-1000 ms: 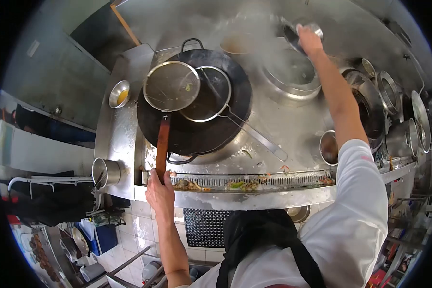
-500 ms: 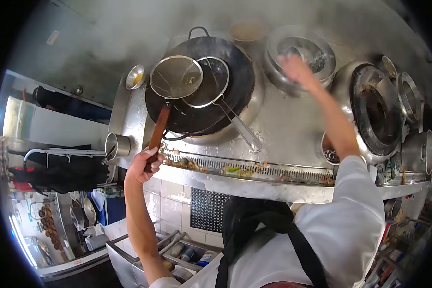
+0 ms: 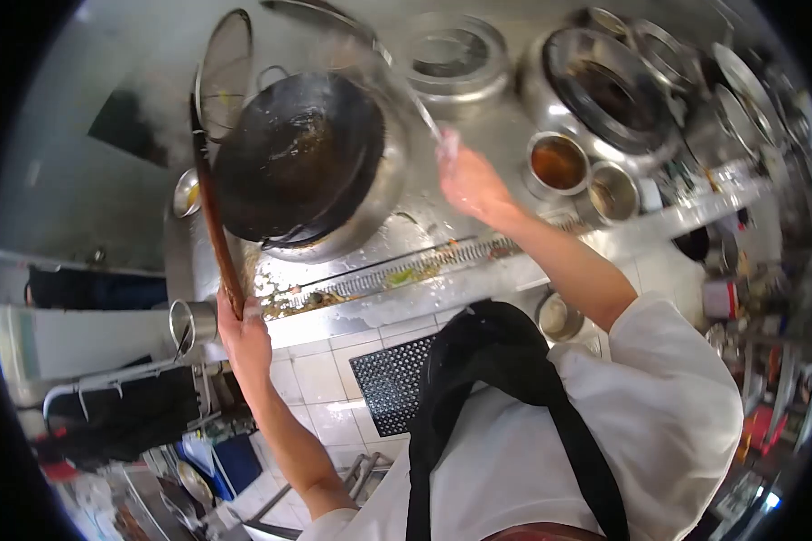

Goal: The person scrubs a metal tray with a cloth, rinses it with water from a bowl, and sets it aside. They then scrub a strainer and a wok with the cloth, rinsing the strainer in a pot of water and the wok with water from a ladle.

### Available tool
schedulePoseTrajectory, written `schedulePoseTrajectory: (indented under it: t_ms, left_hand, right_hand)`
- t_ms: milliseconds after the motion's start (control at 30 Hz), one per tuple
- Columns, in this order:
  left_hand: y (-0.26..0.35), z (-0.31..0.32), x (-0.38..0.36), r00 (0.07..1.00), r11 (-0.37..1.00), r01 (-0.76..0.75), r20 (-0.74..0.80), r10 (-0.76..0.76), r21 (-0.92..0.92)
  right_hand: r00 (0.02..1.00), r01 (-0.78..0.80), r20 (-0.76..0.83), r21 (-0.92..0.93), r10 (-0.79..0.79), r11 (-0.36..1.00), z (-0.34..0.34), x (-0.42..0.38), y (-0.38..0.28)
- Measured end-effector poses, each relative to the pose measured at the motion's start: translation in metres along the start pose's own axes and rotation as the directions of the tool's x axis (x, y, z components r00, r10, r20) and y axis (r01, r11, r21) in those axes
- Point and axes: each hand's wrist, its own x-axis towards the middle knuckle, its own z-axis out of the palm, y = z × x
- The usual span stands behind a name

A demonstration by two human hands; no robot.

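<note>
My left hand (image 3: 244,332) is wrapped round the wooden handle of a round mesh strainer (image 3: 226,74), which is tilted on edge at the wok's upper left. In my right hand (image 3: 469,176), out over the counter, is the end of a long metal handle (image 3: 410,90). It runs up and left to a dark, blurred curved tool head at the top. Between the two hands sits a black wok (image 3: 298,162) with a little shiny liquid inside, on the left burner.
A steel pot with brown liquid (image 3: 558,164) and another steel pot (image 3: 613,194) stand at right. Behind them is a dark-rimmed burner (image 3: 604,95). A small metal bowl (image 3: 187,194) is left of the wok. A drain grate (image 3: 379,279) with food scraps runs along the front.
The mesh strainer has swung up and left off the wok, and the second strainer is no longer over it. My right hand has come toward the wok and taken hold of a long handle. The view has shifted.
</note>
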Motion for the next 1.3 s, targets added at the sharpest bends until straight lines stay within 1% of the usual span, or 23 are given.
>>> schedulePoseTrajectory:
  t_ms: [33, 67, 100, 133, 200, 300, 367, 433, 500, 533, 600, 667, 767, 867, 933, 1033, 1067, 1100, 1133, 1167, 1200, 1233, 1300]
  left_hand:
    - [-0.004, 0.006, -0.004, 0.999, 1.0, -0.014, 0.042, 0.014, -0.008]
    - [-0.006, 0.017, -0.01, 0.978, 0.976, -0.207, -0.008, 0.208, 0.062]
    - [-0.005, 0.029, -0.02, 0.917, 0.912, -0.387, -0.048, 0.396, 0.137]
    - [0.003, 0.047, -0.034, 0.893, 0.892, -0.445, -0.042, 0.449, 0.083]
    - [0.011, 0.08, -0.06, 0.798, 0.751, -0.576, 0.024, 0.602, 0.322]
    - [0.009, 0.12, -0.092, 0.888, 0.747, -0.458, 0.287, 0.359, 0.482]
    - [-0.037, 0.15, -0.094, 0.879, 0.725, -0.457, 0.387, 0.279, 0.516]
    - [-0.084, 0.18, -0.09, 0.819, 0.576, -0.535, 0.546, 0.176, 0.618]
    - [-0.113, 0.187, -0.085, 0.808, 0.577, -0.569, 0.529, 0.26, 0.586]
    - [-0.12, 0.192, -0.075, 0.796, 0.584, -0.597, 0.496, 0.347, 0.55]
    - [-0.076, 0.167, -0.078, 0.793, 0.569, -0.606, 0.479, 0.376, 0.556]
    - [-0.059, 0.163, -0.084, 0.794, 0.557, -0.608, 0.451, 0.408, 0.566]
    - [-0.092, 0.174, -0.092, 0.826, 0.49, -0.562, 0.419, 0.377, 0.666]
    - [-0.146, 0.191, -0.088, 0.815, 0.422, -0.578, 0.513, 0.268, 0.698]
    - [-0.147, 0.196, -0.103, 0.78, 0.366, -0.626, 0.557, 0.287, 0.688]
    - [-0.138, 0.202, -0.132, 0.809, 0.661, -0.53, 0.551, 0.204, 0.532]
    - [-0.133, 0.206, -0.134, 0.797, 0.657, -0.545, 0.566, 0.213, 0.521]
    - [-0.124, 0.212, -0.134, 0.731, 0.861, -0.372, 0.681, 0.042, 0.346]
    - [-0.114, 0.223, -0.135, 0.583, 0.973, -0.128, 0.808, -0.082, 0.191]
    - [-0.114, 0.235, -0.134, 0.468, 0.982, 0.18, 0.874, -0.131, 0.051]
    - [-0.12, 0.246, -0.131, 0.331, 0.872, 0.487, 0.932, -0.146, -0.037]
    - [-0.126, 0.259, -0.126, 0.203, 0.742, 0.659, 0.979, -0.018, -0.123]
    - [-0.13, 0.285, -0.125, 0.204, 0.507, 0.847, 0.979, -0.029, -0.161]
  right_hand:
    - [0.993, -0.112, -0.041, -0.022, 0.111, 0.993, -0.034, -0.025, -0.026]
    - [0.989, -0.135, -0.072, -0.037, 0.132, 0.99, -0.043, -0.043, -0.021]
    - [0.982, -0.101, -0.165, -0.052, 0.091, 0.994, -0.051, -0.063, -0.014]
    - [0.965, -0.069, -0.256, -0.07, 0.049, 0.995, -0.057, -0.083, -0.007]
    - [0.947, -0.125, -0.31, -0.104, 0.088, 0.987, -0.057, -0.125, 0.006]
    - [0.881, -0.419, -0.238, 0.003, 0.408, 0.908, -0.046, -0.177, 0.025]
    - [0.855, -0.482, -0.211, 0.016, 0.474, 0.876, -0.024, -0.2, 0.057]
    - [0.828, -0.533, -0.184, 0.032, 0.529, 0.845, -0.004, -0.219, 0.089]
    - [0.881, -0.41, -0.266, -0.016, 0.391, 0.912, 0.006, -0.234, 0.104]
    - [0.873, -0.415, -0.285, -0.009, 0.395, 0.91, 0.004, -0.236, 0.102]
    - [0.8, -0.574, -0.168, 0.063, 0.575, 0.817, -0.009, -0.245, 0.055]
    - [0.846, -0.482, -0.239, 0.041, 0.477, 0.875, -0.005, -0.246, 0.06]
    - [0.862, -0.476, -0.25, -0.104, 0.44, 0.873, -0.004, -0.243, 0.064]
    - [0.863, -0.505, -0.147, -0.298, 0.484, 0.81, 0.02, -0.252, 0.102]
    - [0.851, -0.447, -0.021, -0.553, 0.524, 0.704, 0.045, -0.25, 0.14]
    - [0.865, -0.393, 0.051, -0.549, 0.498, 0.738, 0.046, -0.247, 0.133]
    - [0.86, -0.404, 0.062, -0.523, 0.506, 0.751, 0.052, -0.249, 0.137]
    - [0.855, -0.419, 0.12, -0.415, 0.505, 0.808, 0.057, -0.249, 0.136]
    - [0.852, -0.44, 0.16, -0.301, 0.499, 0.846, 0.06, -0.25, 0.136]
    - [0.92, -0.347, 0.118, -0.196, 0.374, 0.917, 0.073, -0.26, 0.145]
    - [0.854, -0.417, 0.278, -0.14, 0.44, 0.898, 0.068, -0.255, 0.125]
    - [0.843, -0.43, 0.338, -0.046, 0.419, 0.902, 0.062, -0.258, 0.114]
    - [0.81, -0.476, 0.453, 0.136, 0.373, 0.869, 0.052, -0.263, 0.09]
